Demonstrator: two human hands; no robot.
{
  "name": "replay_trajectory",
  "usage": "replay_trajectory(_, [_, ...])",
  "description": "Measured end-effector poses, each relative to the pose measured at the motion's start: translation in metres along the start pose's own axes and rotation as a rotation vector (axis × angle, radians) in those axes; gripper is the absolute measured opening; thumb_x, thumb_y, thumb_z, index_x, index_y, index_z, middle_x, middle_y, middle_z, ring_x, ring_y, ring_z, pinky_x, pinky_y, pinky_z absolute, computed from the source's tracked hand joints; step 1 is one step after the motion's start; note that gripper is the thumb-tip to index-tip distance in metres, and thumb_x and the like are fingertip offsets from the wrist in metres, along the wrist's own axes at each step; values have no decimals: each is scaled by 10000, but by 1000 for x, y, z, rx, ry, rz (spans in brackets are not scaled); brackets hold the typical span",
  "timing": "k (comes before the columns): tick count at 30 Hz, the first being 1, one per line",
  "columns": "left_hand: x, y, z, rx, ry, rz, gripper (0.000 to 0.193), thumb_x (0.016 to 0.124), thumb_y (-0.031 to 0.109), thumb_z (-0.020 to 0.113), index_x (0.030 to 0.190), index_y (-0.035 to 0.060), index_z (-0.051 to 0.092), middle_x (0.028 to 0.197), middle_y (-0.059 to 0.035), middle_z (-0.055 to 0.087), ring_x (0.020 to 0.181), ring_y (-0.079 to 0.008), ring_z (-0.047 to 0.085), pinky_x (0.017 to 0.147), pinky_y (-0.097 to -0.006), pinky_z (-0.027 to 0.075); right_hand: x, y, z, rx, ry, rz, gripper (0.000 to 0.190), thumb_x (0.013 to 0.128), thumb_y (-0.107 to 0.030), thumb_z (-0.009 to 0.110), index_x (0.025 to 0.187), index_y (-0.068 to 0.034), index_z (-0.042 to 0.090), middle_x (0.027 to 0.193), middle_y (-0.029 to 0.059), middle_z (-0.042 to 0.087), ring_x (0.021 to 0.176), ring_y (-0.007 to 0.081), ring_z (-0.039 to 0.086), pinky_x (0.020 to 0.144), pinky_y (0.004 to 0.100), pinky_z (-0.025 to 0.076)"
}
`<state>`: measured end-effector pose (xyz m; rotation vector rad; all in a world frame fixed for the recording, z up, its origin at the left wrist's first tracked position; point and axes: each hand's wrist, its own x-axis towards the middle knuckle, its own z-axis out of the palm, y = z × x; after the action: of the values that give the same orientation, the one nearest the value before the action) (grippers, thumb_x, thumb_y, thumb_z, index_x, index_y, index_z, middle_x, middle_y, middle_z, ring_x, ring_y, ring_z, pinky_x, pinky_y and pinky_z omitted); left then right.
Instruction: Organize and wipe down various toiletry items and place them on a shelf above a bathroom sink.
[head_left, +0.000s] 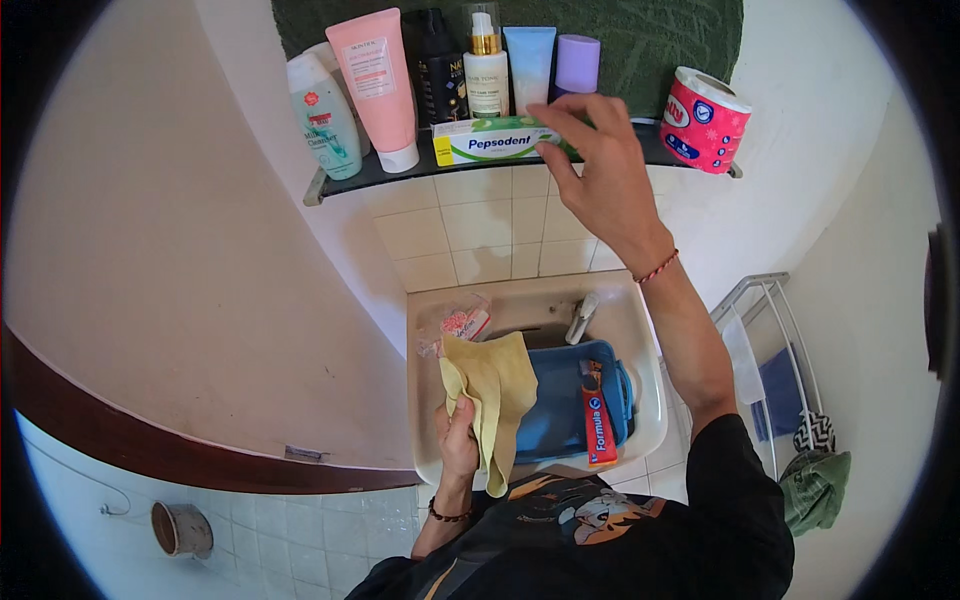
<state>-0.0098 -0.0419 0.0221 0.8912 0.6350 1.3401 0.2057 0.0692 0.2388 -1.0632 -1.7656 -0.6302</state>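
Observation:
My left hand (456, 442) grips a folded yellow chamois-like cloth (516, 375) over the left part of the sink. My right hand (604, 154) is raised to the shelf, thumb and index finger spread at the right half of a Pepsodent toothpaste box (480, 142). Whether those fingertips press on the box is unclear. The box lies lengthwise along the shelf's front, before a white hair tonic pump bottle (486, 75), a blue-white tube (531, 64) and a purple-capped container (577, 64). Part of its right end is hidden by my hand.
On the dark shelf (367, 169) also stand a cleanser bottle (326, 124), a pink tube (379, 90), a black bottle (441, 75) and a wrapped paper roll (705, 120). The sink (652, 405) holds a blue basin (555, 397), a red toothpaste box (598, 424) and plastic packaging (461, 322) beside the faucet (582, 319).

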Motion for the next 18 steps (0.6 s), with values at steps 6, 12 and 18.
replay_trajectory(6, [2, -17, -29, -364, 50, -122, 564, 948, 400, 410, 1360, 18, 374, 1269, -199, 503, 1140, -311, 530, 946, -443, 447, -17, -5, -48, 98, 317, -7, 267, 778, -1, 640, 1042, -29, 662, 918, 95, 629, 828, 210, 584, 756, 300, 469])
replay_trajectory(12, [14, 9, -23, -837, -24, -185, 605, 917, 488, 450, 1363, 82, 404, 1309, -172, 480, 1164, -332, 487, 984, -452, 409, -97, -26, -78, 216, -97, 535, 132, 843, -54, 615, 959, -5, 654, 734, 54, 611, 663, 87, 559, 594, 220, 448])
replay_trajectory(18, [22, -21, -74, -695, 165, -157, 526, 953, 444, 429, 1359, 110, 420, 1330, -123, 490, 1173, -310, 511, 979, -469, 432, -239, -26, -39, -14, -1043, 749, 258, 832, -264, 627, 982, -55, 619, 796, 171, 654, 756, 331, 649, 702, 432, 514])
